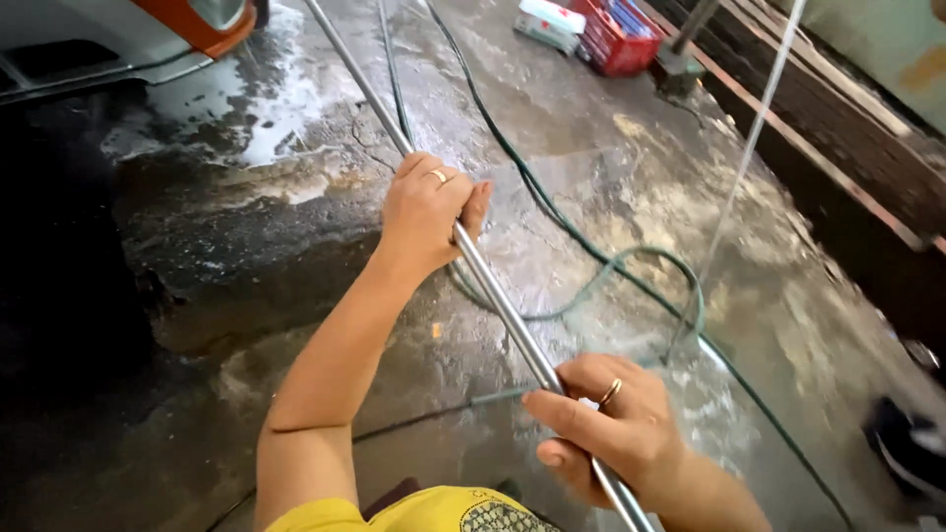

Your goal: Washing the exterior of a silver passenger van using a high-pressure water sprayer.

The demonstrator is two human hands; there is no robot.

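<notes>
- The left hand, toward twelve o'clock in the view, wears a gold-coloured band on one finger.
- The right hand, toward five o'clock, wears a similar gold-coloured ring.
- Both forearms are bare, with no sleeves, watch or gloves.
- At six o'clock shows a bright yellow garment carrying a dark patterned print patch near its edge.

wet, patchy concrete floor with a green hose snaking across; red crate by a wooden ledge
</notes>
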